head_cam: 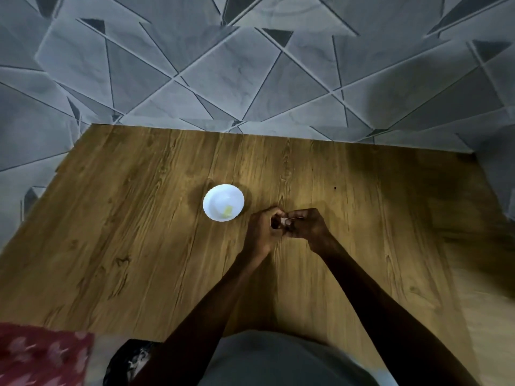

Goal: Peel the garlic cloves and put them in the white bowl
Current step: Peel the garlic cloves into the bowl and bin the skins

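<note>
Down in the near left corner lies a red patterned cloth (41, 355), and just right of it a dark bundle (128, 360) that is too blurred to name. The wooden table (125, 218) stretches away from there to a grey wall (250, 65) of slanted geometric panels.

The white bowl (216, 195) stands on the table a little left of centre, upright. One pale yellow peeled clove (228, 210) lies inside it, towards the near rim (only the one, as far as I can make out).

Just right of the bowl, near it but not touching, the person's two hands meet above the wood. The left hand (263, 229) has its fingers curled in, gripping a small garlic clove (282, 220) that shows as a pale pinkish speck in the gap between the hands. The right hand (309, 224) faces it with its fingers bent too, pinching at the same clove from the other side. A thin pale strip (296, 218) runs along the top of the right fingers; it could be skin or stalk, I cannot tell which. The clove is held up between the two hands, off the table and outside the bowl.

Both bare forearms run back towards the near edge, where a grey shirt (278, 358) fills the bottom of the view.
</note>
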Demonstrator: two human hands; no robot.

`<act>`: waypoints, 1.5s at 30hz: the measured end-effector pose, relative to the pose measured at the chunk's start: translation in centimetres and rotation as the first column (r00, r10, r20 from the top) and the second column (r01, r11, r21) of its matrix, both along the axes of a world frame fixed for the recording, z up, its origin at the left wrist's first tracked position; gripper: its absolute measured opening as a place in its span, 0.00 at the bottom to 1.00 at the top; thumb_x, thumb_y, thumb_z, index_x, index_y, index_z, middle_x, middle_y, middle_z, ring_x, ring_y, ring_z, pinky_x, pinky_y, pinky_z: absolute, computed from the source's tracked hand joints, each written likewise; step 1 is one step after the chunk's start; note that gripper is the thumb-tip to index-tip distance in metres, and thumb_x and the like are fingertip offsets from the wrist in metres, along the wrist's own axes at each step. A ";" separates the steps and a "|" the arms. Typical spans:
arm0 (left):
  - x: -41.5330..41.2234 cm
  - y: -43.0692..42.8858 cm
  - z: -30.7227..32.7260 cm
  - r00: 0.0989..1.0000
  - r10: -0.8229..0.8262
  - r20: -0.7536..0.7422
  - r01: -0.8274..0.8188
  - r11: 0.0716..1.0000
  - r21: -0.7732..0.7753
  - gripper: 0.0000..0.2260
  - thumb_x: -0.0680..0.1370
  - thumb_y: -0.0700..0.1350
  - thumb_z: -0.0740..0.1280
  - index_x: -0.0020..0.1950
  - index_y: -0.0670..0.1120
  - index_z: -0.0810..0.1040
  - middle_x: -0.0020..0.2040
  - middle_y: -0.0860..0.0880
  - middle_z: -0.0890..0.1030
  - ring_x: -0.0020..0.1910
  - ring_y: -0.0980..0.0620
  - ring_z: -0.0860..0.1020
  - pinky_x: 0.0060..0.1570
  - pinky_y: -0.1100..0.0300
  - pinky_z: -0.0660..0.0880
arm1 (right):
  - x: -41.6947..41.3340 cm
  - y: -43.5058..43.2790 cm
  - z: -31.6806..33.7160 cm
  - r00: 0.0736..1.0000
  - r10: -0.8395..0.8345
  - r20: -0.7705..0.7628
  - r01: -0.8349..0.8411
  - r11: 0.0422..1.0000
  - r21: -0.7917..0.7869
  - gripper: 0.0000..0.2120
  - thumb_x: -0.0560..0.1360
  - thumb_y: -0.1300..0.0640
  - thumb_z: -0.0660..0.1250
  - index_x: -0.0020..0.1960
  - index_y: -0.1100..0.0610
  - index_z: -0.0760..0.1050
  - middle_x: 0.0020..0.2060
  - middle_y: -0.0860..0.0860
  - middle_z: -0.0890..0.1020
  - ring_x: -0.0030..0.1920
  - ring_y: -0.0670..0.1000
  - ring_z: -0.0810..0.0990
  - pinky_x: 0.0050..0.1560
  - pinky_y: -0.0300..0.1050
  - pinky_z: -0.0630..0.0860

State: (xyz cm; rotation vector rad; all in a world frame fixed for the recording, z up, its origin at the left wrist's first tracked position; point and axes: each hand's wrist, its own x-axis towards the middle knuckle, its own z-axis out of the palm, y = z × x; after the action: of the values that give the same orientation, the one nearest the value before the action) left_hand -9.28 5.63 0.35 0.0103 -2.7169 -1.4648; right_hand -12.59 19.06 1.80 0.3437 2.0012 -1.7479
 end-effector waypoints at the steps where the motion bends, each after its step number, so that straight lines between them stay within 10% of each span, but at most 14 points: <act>1: -0.1 0.2 -0.2 1.000 0.011 0.004 -0.011 1.000 -0.012 0.06 0.72 0.40 0.74 0.47 0.46 0.81 0.41 0.55 0.83 0.40 0.60 0.80 0.42 0.58 0.80 | -0.1 0.0 -0.1 1.000 0.003 -0.002 -0.003 1.000 0.015 0.02 0.73 0.64 0.74 0.43 0.61 0.81 0.38 0.57 0.84 0.39 0.52 0.85 0.38 0.45 0.83; 12: -1.1 0.1 -2.2 0.986 0.090 0.140 -0.085 0.996 -0.037 0.07 0.72 0.40 0.74 0.49 0.45 0.82 0.45 0.52 0.84 0.44 0.56 0.81 0.46 0.57 0.81 | -1.2 0.0 -2.3 0.998 0.069 0.010 -0.069 0.994 0.084 0.04 0.74 0.64 0.72 0.46 0.66 0.82 0.39 0.58 0.85 0.36 0.49 0.85 0.36 0.41 0.82; 17: -1.9 -0.7 -1.5 0.970 0.066 0.233 -0.075 0.997 0.028 0.07 0.75 0.41 0.71 0.52 0.45 0.83 0.48 0.51 0.84 0.45 0.61 0.78 0.44 0.75 0.72 | -2.0 0.3 -3.0 0.996 0.089 -0.013 -0.088 0.994 0.064 0.06 0.72 0.67 0.74 0.48 0.67 0.81 0.40 0.60 0.84 0.37 0.52 0.85 0.39 0.45 0.83; 21: -2.2 -1.6 -1.6 0.949 0.008 0.315 -0.052 0.990 0.132 0.09 0.74 0.41 0.72 0.54 0.45 0.84 0.51 0.51 0.84 0.51 0.56 0.81 0.52 0.62 0.78 | -2.6 0.6 -3.1 0.992 0.122 -0.016 -0.120 0.991 0.061 0.08 0.72 0.69 0.73 0.51 0.68 0.80 0.39 0.59 0.84 0.33 0.46 0.85 0.33 0.36 0.80; 29: -1.8 -1.7 -3.0 0.891 0.170 0.421 -0.263 0.949 0.174 0.10 0.72 0.34 0.72 0.49 0.46 0.83 0.45 0.49 0.85 0.42 0.52 0.83 0.46 0.57 0.81 | -3.4 -0.5 -4.4 0.887 0.347 -0.305 -0.164 0.854 0.494 0.05 0.75 0.62 0.71 0.49 0.59 0.84 0.44 0.53 0.86 0.43 0.48 0.84 0.46 0.43 0.81; 37: -0.3 -2.3 -3.1 0.825 0.205 0.526 -0.413 0.855 0.315 0.09 0.75 0.31 0.68 0.49 0.42 0.84 0.46 0.44 0.85 0.45 0.47 0.84 0.49 0.53 0.82 | -2.3 -1.5 -4.8 0.763 0.531 -0.369 -0.117 0.674 0.729 0.03 0.76 0.57 0.68 0.46 0.53 0.80 0.39 0.47 0.82 0.39 0.45 0.80 0.36 0.36 0.72; 42: 0.9 -2.1 -1.6 0.833 0.121 0.540 -0.459 0.696 0.552 0.10 0.75 0.27 0.66 0.51 0.37 0.81 0.45 0.38 0.83 0.44 0.44 0.82 0.47 0.58 0.80 | 0.0 0.8 -4.1 0.779 0.338 -0.528 -0.123 0.909 0.399 0.04 0.75 0.60 0.72 0.49 0.58 0.85 0.43 0.51 0.86 0.41 0.45 0.84 0.40 0.34 0.78; 45: 2.4 -1.2 -1.0 0.838 0.024 0.545 -0.432 0.641 0.635 0.11 0.76 0.28 0.65 0.56 0.34 0.79 0.45 0.40 0.83 0.42 0.50 0.83 0.47 0.62 0.80 | 3.5 1.5 -2.9 0.968 0.097 -0.233 -0.117 0.991 -0.071 0.11 0.73 0.60 0.75 0.53 0.62 0.83 0.45 0.56 0.86 0.44 0.52 0.86 0.42 0.42 0.82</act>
State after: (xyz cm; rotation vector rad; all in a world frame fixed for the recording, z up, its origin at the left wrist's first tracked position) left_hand -6.84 4.43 -0.66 0.8594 -2.0031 -2.6326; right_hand -9.09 20.57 -1.12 0.0047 2.0504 -1.8678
